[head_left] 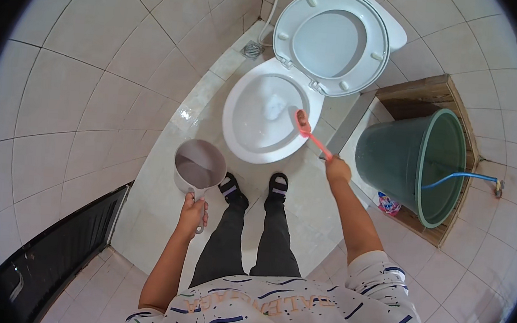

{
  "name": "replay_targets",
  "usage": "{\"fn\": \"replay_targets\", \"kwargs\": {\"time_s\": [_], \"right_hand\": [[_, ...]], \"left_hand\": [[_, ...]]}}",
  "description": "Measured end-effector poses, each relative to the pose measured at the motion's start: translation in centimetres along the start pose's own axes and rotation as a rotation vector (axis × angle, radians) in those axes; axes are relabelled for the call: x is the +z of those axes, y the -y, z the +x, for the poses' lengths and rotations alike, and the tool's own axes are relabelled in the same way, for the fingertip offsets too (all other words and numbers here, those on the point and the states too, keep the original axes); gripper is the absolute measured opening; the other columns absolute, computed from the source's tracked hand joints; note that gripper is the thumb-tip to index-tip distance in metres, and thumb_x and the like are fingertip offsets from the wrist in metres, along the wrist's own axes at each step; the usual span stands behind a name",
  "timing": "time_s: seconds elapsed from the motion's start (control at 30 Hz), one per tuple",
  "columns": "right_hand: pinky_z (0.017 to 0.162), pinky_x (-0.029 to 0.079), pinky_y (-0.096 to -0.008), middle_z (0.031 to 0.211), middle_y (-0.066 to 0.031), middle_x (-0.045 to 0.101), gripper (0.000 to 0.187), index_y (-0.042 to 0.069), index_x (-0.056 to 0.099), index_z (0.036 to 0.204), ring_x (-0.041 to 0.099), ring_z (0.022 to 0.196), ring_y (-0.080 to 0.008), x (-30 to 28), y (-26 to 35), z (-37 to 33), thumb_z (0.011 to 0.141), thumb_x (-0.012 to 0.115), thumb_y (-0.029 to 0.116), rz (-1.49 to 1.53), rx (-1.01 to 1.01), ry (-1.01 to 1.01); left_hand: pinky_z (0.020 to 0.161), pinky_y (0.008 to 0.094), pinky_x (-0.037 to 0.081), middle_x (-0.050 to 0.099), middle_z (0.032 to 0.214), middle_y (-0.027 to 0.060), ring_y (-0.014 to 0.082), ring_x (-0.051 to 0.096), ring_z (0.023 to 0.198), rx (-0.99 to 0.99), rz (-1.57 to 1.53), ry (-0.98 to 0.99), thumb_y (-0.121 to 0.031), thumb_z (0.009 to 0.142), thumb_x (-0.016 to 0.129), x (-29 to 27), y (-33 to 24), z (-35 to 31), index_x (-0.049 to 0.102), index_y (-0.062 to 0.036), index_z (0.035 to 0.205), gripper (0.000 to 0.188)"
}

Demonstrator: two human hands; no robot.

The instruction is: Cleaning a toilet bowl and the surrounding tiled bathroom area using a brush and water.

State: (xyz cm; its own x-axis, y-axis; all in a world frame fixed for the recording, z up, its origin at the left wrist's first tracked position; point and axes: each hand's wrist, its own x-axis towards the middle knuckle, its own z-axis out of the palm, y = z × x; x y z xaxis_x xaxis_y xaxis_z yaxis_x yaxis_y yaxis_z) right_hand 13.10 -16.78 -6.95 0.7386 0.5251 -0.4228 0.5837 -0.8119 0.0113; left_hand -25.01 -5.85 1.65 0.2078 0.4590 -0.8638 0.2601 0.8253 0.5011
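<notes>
My left hand [193, 213] is closed round the handle of a grey-pink water dipper [200, 164], held over the floor left of my feet. Its inside shows from above; whether it holds water I cannot tell. In my right hand [338, 169] is the coral handle of a toilet brush [317, 143]. The brush head is over the right part of the rim of the white toilet bowl [232, 126]. Whitish foam [274, 107] shows in the bottom of the bowl. The toilet seat [285, 30] and lid are raised against the tank.
A large green bucket [393, 151] stands at the right beside a wooden panel [416, 87], with a blue hose [473, 175] running into it. A colourful packet [389, 204] lies beneath it. A floor drain [252, 50] is behind the toilet; a dark door [63, 255] is at lower left.
</notes>
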Motion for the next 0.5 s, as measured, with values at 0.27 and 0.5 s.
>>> {"fn": "replay_targets", "kwargs": {"time_s": [0.27, 0.5], "right_hand": [[0.062, 0.045, -0.0427, 0.076, -0.0162, 0.059, 0.033, 0.004, 0.048, 0.086, 0.057, 0.071, -0.0331, -0.2, -1.8, -3.1, 0.079, 0.042, 0.036, -0.14, -0.212, 0.19], [0.063, 0.045, -0.0425, 0.08, -0.0158, 0.059, 0.033, 0.006, 0.05, 0.087, 0.057, 0.074, -0.0322, 1.0, -1.3, -0.8, 0.082, 0.035, 0.035, -0.064, 0.073, 0.057]], "left_hand": [[0.034, 0.0239, 0.035, 0.043, 0.068, 0.0034, 0.0102, 0.04, 0.04, -0.025, 0.094, 0.033, -0.013, 0.081, 0.038, -0.8, -0.9, -0.4, 0.03, -0.0089, 0.098, 0.019], [0.034, 0.0238, 0.035, 0.043, 0.067, 0.0035, 0.0103, 0.04, 0.04, -0.052, 0.12, 0.055, -0.013, 0.081, 0.037, -1.6, -1.3, 0.3, 0.03, -0.0089, 0.096, 0.017]]}}
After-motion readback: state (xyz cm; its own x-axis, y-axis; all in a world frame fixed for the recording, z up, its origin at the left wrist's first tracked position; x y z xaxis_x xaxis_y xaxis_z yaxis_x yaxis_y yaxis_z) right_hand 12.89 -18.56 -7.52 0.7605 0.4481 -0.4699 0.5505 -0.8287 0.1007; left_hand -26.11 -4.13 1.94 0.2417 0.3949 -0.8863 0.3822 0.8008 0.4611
